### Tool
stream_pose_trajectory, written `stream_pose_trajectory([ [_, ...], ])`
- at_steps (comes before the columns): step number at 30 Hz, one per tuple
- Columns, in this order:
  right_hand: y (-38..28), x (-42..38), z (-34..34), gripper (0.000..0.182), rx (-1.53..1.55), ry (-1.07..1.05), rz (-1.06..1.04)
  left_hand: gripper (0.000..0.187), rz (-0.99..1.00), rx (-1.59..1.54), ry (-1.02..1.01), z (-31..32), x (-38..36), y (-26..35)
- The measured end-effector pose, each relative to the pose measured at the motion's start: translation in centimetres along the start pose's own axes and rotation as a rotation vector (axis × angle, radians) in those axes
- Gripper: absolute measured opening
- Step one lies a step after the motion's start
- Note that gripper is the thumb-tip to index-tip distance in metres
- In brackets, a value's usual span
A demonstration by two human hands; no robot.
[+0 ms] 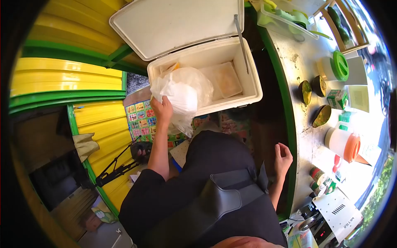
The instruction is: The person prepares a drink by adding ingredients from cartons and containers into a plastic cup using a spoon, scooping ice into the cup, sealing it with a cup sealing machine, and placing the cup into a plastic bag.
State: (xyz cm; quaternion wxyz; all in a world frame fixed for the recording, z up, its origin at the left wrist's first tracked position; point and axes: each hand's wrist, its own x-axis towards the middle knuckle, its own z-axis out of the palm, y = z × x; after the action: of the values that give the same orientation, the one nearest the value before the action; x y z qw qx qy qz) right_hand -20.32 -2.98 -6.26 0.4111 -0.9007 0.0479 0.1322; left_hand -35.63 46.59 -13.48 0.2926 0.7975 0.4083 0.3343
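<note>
My left hand (162,109) is closed on the edge of a clear plastic bag (202,84) with something white in it. The bag hangs over the front left rim of an open white cooler box (255,93), and part of it lies inside. At the bottom right of the cooler's inside is a pale, translucent rectangular container (226,78). The cooler's lid (178,25) stands raised on a metal stay. My right hand (283,159) holds nothing, its fingers loosely apart beside the green edge of the counter.
On the metal counter (295,74) to the right are avocado halves (306,91), a jar with a green lid (340,66), a jar with an orange lid (351,147) and a plastic bin (285,18). Yellow corrugated panels (74,76) and a black stand (118,171) are at left.
</note>
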Motion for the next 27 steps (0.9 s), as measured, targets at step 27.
stream_pose_trajectory([
  [27,-4.7,24.8,38.1,0.056,-0.838,-0.766,-0.56,0.041,0.151,-0.136,0.098,-2.9,11.4,7.9],
])
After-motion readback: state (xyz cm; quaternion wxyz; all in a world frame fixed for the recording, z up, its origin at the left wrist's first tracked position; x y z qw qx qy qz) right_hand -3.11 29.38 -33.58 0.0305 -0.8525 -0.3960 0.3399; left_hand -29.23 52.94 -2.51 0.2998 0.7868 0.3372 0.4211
